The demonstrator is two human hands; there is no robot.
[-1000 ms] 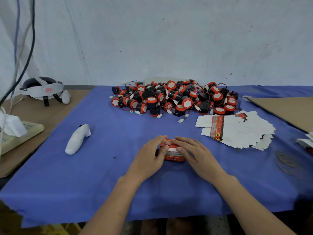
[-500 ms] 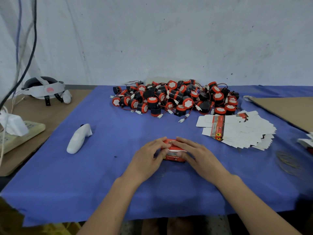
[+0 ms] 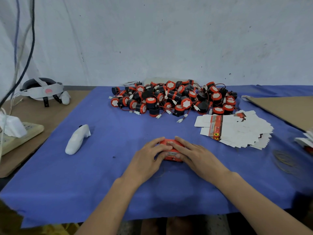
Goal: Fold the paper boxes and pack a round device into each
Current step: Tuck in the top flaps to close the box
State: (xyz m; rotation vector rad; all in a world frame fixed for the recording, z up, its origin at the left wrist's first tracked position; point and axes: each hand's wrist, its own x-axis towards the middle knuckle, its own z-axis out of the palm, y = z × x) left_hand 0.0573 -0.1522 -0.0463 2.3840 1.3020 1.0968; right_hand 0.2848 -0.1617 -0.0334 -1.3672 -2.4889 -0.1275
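Note:
A small red paper box (image 3: 171, 150) sits on the blue cloth (image 3: 105, 167) near the front middle. My left hand (image 3: 147, 156) grips its left side, fingers curled over the top. My right hand (image 3: 194, 155) holds its right side, fingers across the top and thumb at the front. Most of the box is hidden under my fingers. A heap of round black and red devices (image 3: 174, 99) with thin wires lies at the back middle. A fanned stack of flat unfolded boxes (image 3: 237, 129) lies to the right.
A white controller (image 3: 77, 139) lies on the cloth at left. A headset (image 3: 42, 92) and a power strip (image 3: 18, 134) sit on the brown table at far left. Cardboard (image 3: 286, 109) lies at right, rubber bands (image 3: 282, 158) near the right front.
Both hands stay on the box; the fingers have shifted slightly over its top. The box sits in almost the same spot.

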